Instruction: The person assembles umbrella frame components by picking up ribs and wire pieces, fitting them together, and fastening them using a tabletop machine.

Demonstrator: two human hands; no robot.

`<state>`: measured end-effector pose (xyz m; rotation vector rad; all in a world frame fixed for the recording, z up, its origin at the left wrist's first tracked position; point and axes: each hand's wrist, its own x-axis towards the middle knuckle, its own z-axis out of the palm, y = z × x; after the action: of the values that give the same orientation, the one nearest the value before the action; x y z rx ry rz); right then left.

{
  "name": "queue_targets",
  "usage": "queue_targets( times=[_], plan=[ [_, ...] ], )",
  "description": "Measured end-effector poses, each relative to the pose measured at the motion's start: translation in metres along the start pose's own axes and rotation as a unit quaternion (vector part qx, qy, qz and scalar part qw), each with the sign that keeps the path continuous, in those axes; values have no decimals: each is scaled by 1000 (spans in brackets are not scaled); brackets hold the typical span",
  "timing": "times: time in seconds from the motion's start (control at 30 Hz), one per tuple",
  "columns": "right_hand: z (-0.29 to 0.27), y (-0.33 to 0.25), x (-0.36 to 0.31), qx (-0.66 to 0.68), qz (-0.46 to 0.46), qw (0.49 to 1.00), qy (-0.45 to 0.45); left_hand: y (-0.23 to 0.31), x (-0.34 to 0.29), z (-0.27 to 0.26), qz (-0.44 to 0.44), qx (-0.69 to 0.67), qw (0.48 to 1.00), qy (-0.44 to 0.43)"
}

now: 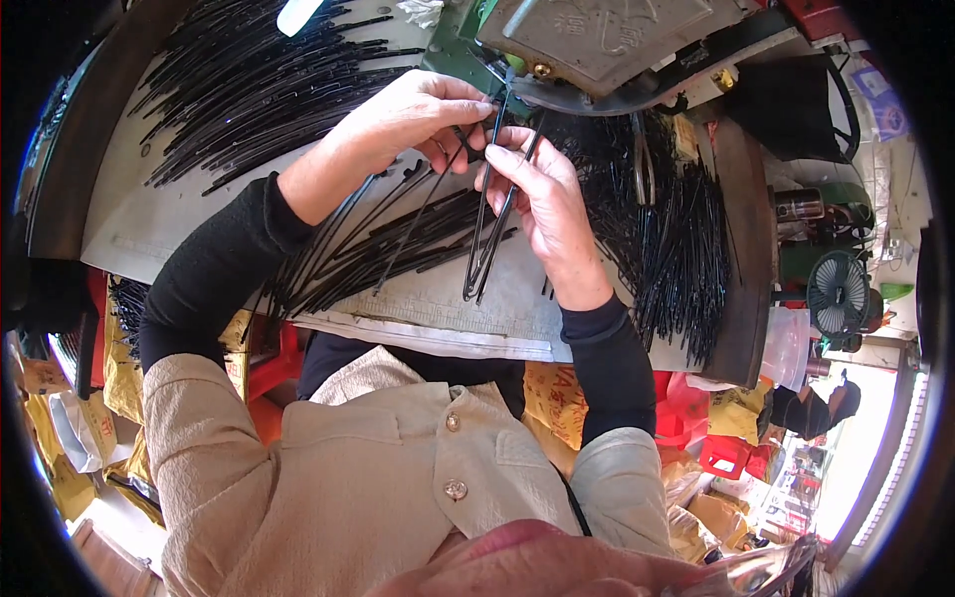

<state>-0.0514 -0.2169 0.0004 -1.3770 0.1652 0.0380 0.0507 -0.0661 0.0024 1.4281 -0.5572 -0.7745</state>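
Both hands meet just in front of a metal press-like machine (pixel 607 45). My left hand (pixel 428 109) is closed, thumb and fingers pinching the upper end of thin black rods near the machine's working point. My right hand (pixel 537 189) is closed around the same folded black rods (pixel 481 254), which look like jointed umbrella ribs. Their lower ends hang toward me above the grey worktop (pixel 497 308). Another thin rod (pixel 413 229) slants down from below my left hand. The exact grip of the fingertips is partly hidden.
A wide bundle of black rods (pixel 269 85) covers the worktop's far left. More rods (pixel 398 244) lie in the middle, and a dense pile (pixel 676 259) lies at the right. A small fan (pixel 838 291) stands further right, with red and yellow bags below.
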Motion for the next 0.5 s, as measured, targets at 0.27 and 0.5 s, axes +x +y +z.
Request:
queue_targets(
  times=[0.27,0.5],
  plan=[
    [-4,-2,2,-16,15,1000,-19,-2,2,0,7,-4,1000,-10],
    [-4,-4,5,-38,1,999,-16,-3,4,-2,11,15,1000,-6]
  ],
)
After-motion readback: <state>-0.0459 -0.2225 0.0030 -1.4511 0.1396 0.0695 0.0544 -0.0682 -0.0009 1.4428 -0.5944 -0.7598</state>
